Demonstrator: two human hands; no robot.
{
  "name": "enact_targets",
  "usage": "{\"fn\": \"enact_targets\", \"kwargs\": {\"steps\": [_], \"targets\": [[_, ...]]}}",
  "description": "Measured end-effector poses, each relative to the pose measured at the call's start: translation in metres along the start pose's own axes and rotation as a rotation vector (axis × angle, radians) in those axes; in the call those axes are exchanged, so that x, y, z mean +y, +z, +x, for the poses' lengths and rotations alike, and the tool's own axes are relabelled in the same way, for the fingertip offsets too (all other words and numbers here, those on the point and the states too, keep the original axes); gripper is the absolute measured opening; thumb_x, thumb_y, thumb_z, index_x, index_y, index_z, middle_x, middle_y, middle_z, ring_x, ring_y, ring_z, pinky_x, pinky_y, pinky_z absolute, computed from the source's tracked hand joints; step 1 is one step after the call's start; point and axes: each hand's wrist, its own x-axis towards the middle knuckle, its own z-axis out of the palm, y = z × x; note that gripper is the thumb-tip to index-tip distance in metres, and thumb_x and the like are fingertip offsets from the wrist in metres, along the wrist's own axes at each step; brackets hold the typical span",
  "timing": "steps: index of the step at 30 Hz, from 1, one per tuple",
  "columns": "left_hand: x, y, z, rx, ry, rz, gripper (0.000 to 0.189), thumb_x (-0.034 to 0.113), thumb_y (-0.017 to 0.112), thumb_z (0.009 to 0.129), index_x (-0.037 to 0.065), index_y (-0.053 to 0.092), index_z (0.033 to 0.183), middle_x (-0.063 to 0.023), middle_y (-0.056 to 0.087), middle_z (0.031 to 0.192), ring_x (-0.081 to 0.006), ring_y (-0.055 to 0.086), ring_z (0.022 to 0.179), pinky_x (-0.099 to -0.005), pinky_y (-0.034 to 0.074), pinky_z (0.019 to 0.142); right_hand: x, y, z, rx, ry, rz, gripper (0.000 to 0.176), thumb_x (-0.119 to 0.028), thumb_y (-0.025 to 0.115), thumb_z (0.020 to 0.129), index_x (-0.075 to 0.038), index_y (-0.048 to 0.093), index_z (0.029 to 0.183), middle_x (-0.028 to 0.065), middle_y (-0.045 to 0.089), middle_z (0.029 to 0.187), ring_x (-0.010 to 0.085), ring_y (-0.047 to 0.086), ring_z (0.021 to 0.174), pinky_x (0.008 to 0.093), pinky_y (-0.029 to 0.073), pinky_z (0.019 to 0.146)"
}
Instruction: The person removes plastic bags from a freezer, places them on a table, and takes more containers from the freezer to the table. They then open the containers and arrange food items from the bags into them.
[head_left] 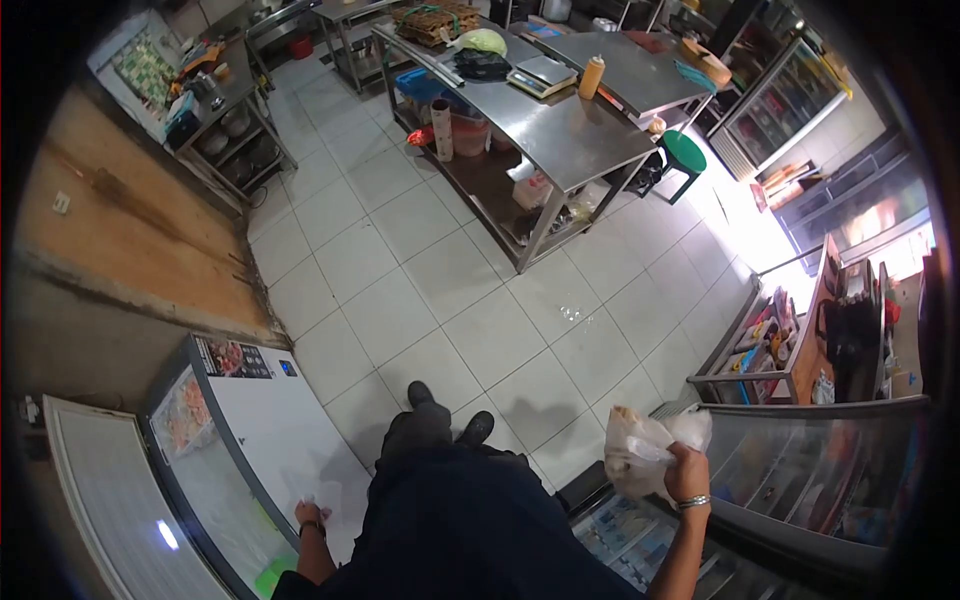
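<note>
My right hand (688,474), with a silver bracelet at the wrist, grips a thin plastic bag (637,446) by its gathered part. The bag hangs out to my right and holds something pale that I cannot identify. On the other side, my left hand (310,514) has its fingers curled, beside the white front of a chest freezer (285,425). A small pale, pinkish bit shows at those fingers, too small to name. Below the right hand is a glass-topped display case (625,540).
Ahead stands a steel worktable (540,125) bearing a kitchen scale (543,76), a squeeze bottle (592,77) and a cabbage (478,41). A green stool (683,152) is beyond it. Pale floor tiles (450,290) lie between. A glass-fronted fridge (800,480) is at right.
</note>
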Motion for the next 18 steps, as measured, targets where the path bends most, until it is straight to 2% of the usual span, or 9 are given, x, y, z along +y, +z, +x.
{"fn": "enact_targets", "kwargs": {"steps": [1,2,4,8,9,12,13,15,18], "targets": [[0.002,0.001,-0.001,-0.038,-0.007,0.047,0.039,-0.005,0.042,0.088,0.007,0.051,0.124,-0.0176,0.062,0.098,-0.0340,0.062,0.057,-0.0455,0.054,0.047,0.008,0.000,0.002,-0.040,0.086,0.029,0.024,0.000,0.059,0.068,0.001,0.070,0.090,0.0231,0.068,0.088,0.0423,0.065,0.086,0.0468,0.052,0.080],[0.003,0.001,-0.004,-0.073,-0.018,0.096,0.038,-0.005,0.043,0.088,0.007,0.051,0.123,-0.0172,0.062,0.097,-0.0338,0.062,0.059,-0.0454,0.054,0.047,0.013,0.003,0.001,-0.044,0.093,0.033,0.024,0.000,0.059,0.068,0.001,0.070,0.090,0.0231,0.068,0.088,0.0423,0.065,0.086,0.0468,0.052,0.080],[0.005,0.006,-0.008,-0.142,-0.044,0.186,0.037,-0.004,0.044,0.088,0.007,0.053,0.122,-0.0164,0.062,0.094,-0.0334,0.063,0.062,-0.0452,0.055,0.049,0.021,0.015,0.002,0.036,0.271,0.042,0.027,0.000,0.060,0.067,0.002,0.069,0.092,0.0269,0.067,0.089,0.0434,0.065,0.088,0.0471,0.052,0.081],[0.039,0.067,-0.016,-0.266,-0.014,0.266,0.037,-0.006,0.047,0.085,0.007,0.056,0.118,-0.0141,0.061,0.091,-0.0311,0.065,0.068,-0.0440,0.057,0.053,0.019,0.041,0.024,-0.026,0.343,0.149,0.030,-0.004,0.063,0.065,0.003,0.068,0.093,0.0285,0.066,0.087,0.0451,0.065,0.088,0.0484,0.052,0.078],[0.051,0.089,-0.016,-0.271,-0.015,0.261,0.037,-0.006,0.047,0.085,0.007,0.056,0.118,-0.0141,0.061,0.091,-0.0311,0.065,0.068,-0.0440,0.057,0.053,0.012,0.050,0.038,0.074,0.310,0.190,0.026,-0.001,0.058,0.060,0.004,0.068,0.084,0.0241,0.067,0.076,0.0370,0.069,0.076,0.0410,0.052,0.068],[0.088,0.158,-0.009,-0.362,0.060,0.220,0.040,-0.009,0.049,0.082,0.006,0.057,0.119,-0.0139,0.062,0.094,-0.0289,0.066,0.071,-0.0420,0.057,0.054,-0.021,0.046,0.099,0.121,0.300,0.221,0.025,-0.002,0.059,0.060,0.004,0.066,0.083,0.0216,0.066,0.071,0.0321,0.069,0.069,0.0388,0.051,0.065],[0.102,0.182,-0.005,-0.400,0.102,0.208,0.041,-0.009,0.050,0.082,0.004,0.056,0.120,-0.0141,0.062,0.096,-0.0280,0.066,0.072,-0.0411,0.057,0.055,-0.033,0.040,0.125,0.135,0.291,0.270,0.024,-0.001,0.059,0.062,0.003,0.066,0.084,0.0177,0.065,0.068,0.0253,0.066,0.064,0.0361,0.050,0.062],[0.126,0.223,0.001,-0.474,0.196,0.174,0.043,-0.011,0.051,0.081,0.001,0.056,0.122,-0.0142,0.064,0.098,-0.0268,0.067,0.074,-0.0389,0.056,0.056,-0.051,0.038,0.180,0.226,0.261,0.303,0.025,-0.001,0.059,0.063,0.004,0.066,0.086,0.0151,0.065,0.068,0.0221,0.064,0.062,0.0347,0.049,0.060],[0.160,0.278,0.005,-0.465,0.215,0.058,0.041,-0.008,0.054,0.081,0.000,0.056,0.121,-0.0136,0.064,0.098,-0.0261,0.067,0.074,-0.0377,0.056,0.058,-0.054,0.046,0.276,0.401,0.187,0.341,0.026,0.000,0.060,0.065,0.005,0.065,0.090,0.0108,0.066,0.069,0.0172,0.061,0.060,0.0318,0.048,0.057]]}}
